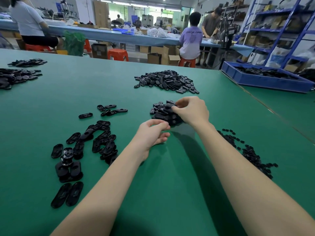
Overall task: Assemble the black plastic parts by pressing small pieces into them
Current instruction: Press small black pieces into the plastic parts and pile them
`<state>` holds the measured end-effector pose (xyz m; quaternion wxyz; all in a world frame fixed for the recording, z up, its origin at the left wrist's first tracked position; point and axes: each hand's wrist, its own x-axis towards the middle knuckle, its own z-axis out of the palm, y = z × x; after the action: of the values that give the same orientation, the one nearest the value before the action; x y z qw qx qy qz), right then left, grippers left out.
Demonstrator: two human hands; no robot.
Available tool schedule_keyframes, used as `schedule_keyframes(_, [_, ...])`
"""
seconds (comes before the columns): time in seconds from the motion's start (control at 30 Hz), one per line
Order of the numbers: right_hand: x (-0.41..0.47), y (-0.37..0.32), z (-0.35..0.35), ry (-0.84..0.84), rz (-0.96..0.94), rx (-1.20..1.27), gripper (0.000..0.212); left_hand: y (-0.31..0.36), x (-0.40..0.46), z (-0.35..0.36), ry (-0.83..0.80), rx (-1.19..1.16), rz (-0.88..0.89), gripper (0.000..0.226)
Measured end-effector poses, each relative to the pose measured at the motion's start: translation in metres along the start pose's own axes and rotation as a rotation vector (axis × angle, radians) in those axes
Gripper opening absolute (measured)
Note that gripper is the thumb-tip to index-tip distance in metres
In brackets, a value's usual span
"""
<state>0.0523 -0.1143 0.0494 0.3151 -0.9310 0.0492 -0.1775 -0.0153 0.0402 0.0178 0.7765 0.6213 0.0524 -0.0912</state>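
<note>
**Two hands at the near heap of black parts**

Both hands work at the middle of the green table (153, 184). The right hand (191, 112) sits on top of the near heap of oval black parts (162, 111), its fingers curled down and pinching one part from the top of that heap. The left hand (152, 133) lies just in front of the heap, palm turned inward, fingers loosely curled with the thumb close to the fingertips; whether it holds a small piece cannot be told.

Just right of the right forearm, a long strip of small black pieces (250, 154) runs along the table. To the left of the left forearm lies a loose spread of larger oval shells (95, 140), some stacked, some flat, with a few more singles (110, 109) beyond them. Farther back, behind the near heap, sits a bigger pile of black parts (167, 82). Two more dark piles (18, 74) lie at the far left edge of the table.

A blue bin (265, 80) holding black parts stands at the right, beside blue shelving (279, 28). Across the room, people (191, 41) sit on orange stools at a long bench.
</note>
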Motion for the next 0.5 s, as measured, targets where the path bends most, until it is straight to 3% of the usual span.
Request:
schedule_keyframes(0.23, [0.016, -0.004, 0.021, 0.075, 0.049, -0.125, 0.023, 0.002, 0.0, -0.004, -0.025, 0.02, -0.019, 0.008])
schedule_keyframes(0.5, [-0.019, -0.011, 0.018, 0.109, 0.004, 0.076, 0.012, 0.009, -0.006, -0.004, -0.031, 0.061, -0.014, 0.005])
